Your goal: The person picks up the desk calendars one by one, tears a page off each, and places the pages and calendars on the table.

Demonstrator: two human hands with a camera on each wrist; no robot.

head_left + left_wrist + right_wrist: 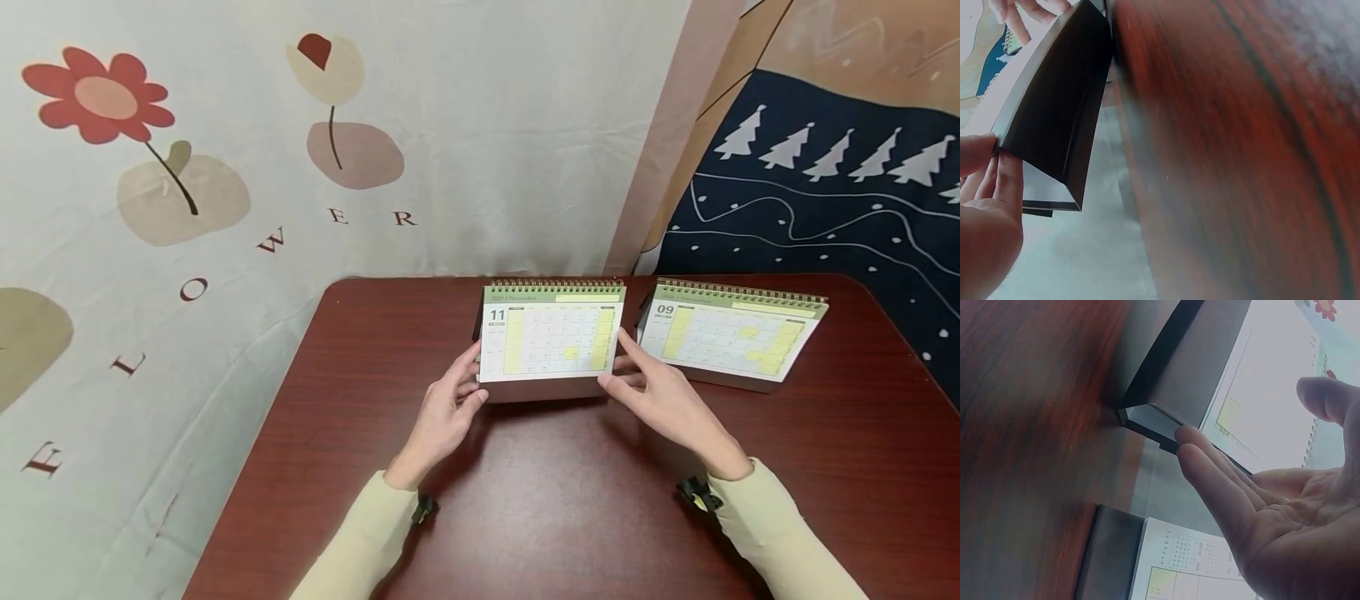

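Here, two calendars (553, 337) (731, 333): one in the pinch of the left hand (445, 412), right hand (667, 400) alongside, fingers wide.

Counted: two spiral-bound, green-headed white paper calendars (555, 333) (731, 333); one reddish-brown wood-grained desk (540, 500); two bare-hand grips (444, 414) (670, 402); two pale-yellow sleeves (367, 533) (772, 525); two black wrist fittings (424, 508) (699, 495); two stemmed printed flowers (105, 98) (330, 75); six dark-red letters (272, 242); six white printed fir trees (925, 162), one partly visible.
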